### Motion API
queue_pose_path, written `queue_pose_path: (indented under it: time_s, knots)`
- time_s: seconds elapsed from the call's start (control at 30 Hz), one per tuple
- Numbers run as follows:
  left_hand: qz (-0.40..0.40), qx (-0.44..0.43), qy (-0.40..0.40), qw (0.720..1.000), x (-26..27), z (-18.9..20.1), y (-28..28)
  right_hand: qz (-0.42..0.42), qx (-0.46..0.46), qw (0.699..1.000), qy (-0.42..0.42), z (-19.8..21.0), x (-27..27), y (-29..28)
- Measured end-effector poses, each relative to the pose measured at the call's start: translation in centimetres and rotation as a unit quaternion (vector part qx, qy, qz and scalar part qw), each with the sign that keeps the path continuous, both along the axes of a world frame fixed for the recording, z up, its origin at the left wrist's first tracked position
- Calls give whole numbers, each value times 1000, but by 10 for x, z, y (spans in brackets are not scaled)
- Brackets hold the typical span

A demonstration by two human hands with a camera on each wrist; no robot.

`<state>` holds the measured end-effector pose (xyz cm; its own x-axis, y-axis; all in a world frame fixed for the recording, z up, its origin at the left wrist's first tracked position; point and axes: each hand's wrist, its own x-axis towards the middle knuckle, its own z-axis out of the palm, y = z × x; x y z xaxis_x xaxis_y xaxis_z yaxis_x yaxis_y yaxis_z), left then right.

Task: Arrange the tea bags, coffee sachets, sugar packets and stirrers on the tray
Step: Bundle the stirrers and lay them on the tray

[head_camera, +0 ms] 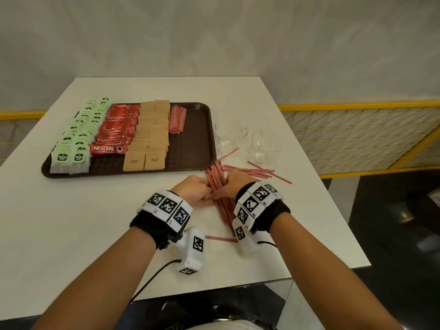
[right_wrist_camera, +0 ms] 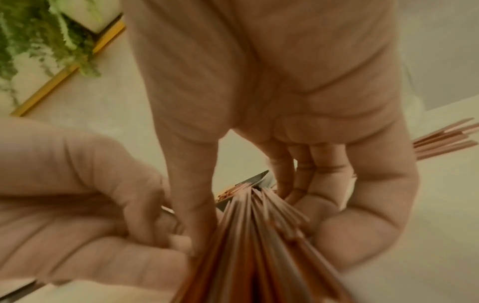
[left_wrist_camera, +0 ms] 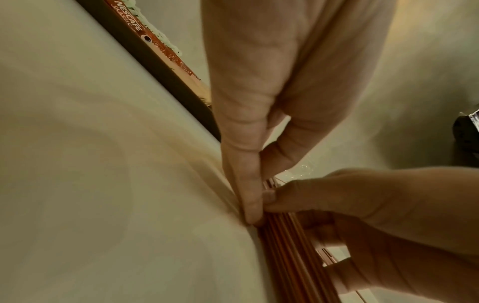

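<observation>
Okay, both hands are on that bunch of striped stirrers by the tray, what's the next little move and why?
Probably squeeze the bundle of stirrers tidy between the left hand and right hand, then lift it onto the bare right part of the tray, beside the stirrers already there. The tea bags, coffee and sugar rows look done; loose stirrers remain on the table.

Looking like café or canteen service corner, not home. I'm standing at plain white table against bare pale wall. Brown cafeteria tray sitting on it, carrying bulk single-serve stock: green-tagged tea bags, Nescafé sachets, brown sugar packets, striped stirrers. Yellow-framed mesh railing running beside table. Clear glass cups waiting nearby. Dark glossy floor showing below.
</observation>
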<state>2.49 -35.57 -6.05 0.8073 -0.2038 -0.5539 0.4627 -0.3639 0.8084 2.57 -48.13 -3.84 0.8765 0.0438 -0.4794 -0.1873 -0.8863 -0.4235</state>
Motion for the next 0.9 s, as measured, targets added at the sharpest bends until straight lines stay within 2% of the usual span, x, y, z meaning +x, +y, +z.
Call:
queue_pose_path:
  time_s: [0.33, 0.43, 0.57, 0.73, 0.9]
  knots:
    - [31, -50, 37, 998, -5, 6, -4, 7, -7, 1000, -25, -10, 3, 4]
    - [13, -54, 32, 998, -7, 13, -5, 6, -23, 999, -27, -14, 6, 4]
    - [18, -59, 5, 998, -8, 19, 0, -18, 5, 1000, -14, -12, 5, -8]
    - [86, -47, -123, 988, -7, 28, 4, -62, 90, 994, -16, 7, -8, -29]
    - [110, -31, -316, 942, -6, 55, -6, -19, 181, 981, -72, 24, -26, -26]
